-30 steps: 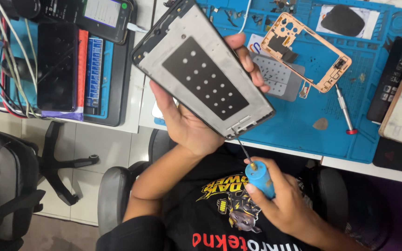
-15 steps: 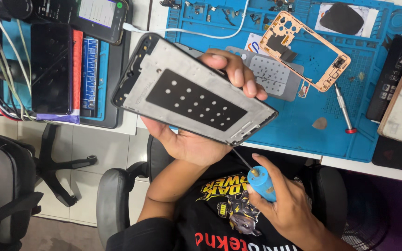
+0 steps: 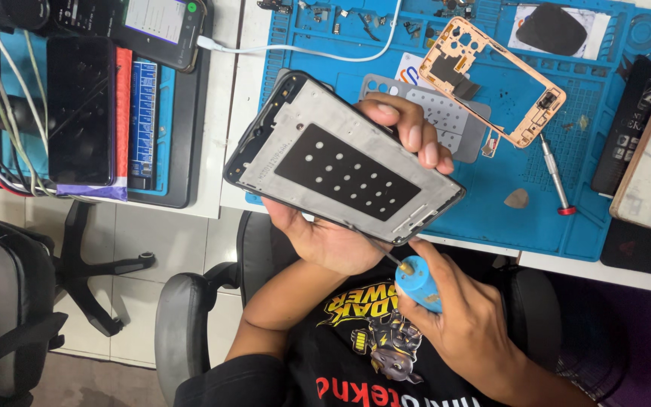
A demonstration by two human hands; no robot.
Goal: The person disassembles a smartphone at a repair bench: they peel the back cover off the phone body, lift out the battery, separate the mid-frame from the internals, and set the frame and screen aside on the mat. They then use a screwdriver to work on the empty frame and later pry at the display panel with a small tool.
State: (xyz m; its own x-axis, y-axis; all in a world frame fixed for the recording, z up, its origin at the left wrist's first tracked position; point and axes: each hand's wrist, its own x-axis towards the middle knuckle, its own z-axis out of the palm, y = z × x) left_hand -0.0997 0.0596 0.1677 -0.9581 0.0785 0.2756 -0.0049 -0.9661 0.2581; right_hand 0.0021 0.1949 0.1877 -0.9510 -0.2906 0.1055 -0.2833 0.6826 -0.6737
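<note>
Above the worktop edge, the left hand [image 3: 325, 237] grips the phone frame [image 3: 344, 158], tilted. The right hand [image 3: 465, 324] grips a blue screwdriver [image 3: 416, 283], tip at the frame's lower edge. A slip could scratch it. Beyond, a blue mat [image 3: 491, 203] holds an orange frame [image 3: 491, 79].

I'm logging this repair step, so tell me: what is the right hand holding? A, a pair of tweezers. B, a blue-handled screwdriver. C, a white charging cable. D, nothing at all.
B: the right hand grips a blue-handled screwdriver with its thin tip at the lower edge of the phone frame, which the left hand holds from underneath.
</note>
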